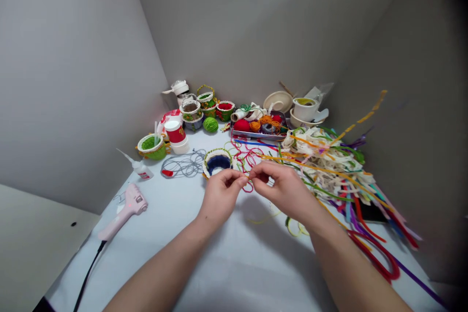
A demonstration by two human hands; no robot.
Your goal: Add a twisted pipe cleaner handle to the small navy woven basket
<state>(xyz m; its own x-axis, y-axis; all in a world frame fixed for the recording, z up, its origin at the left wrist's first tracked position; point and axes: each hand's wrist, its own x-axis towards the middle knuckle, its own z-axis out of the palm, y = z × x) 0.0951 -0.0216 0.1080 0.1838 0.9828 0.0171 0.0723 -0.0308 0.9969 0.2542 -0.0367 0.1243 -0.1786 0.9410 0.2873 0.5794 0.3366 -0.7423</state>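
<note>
My left hand [223,192] and my right hand [280,185] meet over the middle of the table, fingertips pinched close together. Between them shows a tiny bit of a thin yellow-orange strand [247,178]; most of it is hidden by the fingers. Just behind my left hand stands a small dark blue basket [218,162] with a white and green braided rim. Tangled pink-red yarn [248,156] lies beyond the fingertips. Under my right hand, a faint yellow-green strand [263,220] and small green loops [292,226] are on the white table [226,268].
At left are a pink glue gun [124,209], a glue bottle [142,169], grey cord [186,163] and a red-and-white jar [176,135]. Small decorated baskets [192,111] and a tray [256,134] of yarn balls stand behind. A heap of fabric strips and pipe cleaners [329,170] covers the right.
</note>
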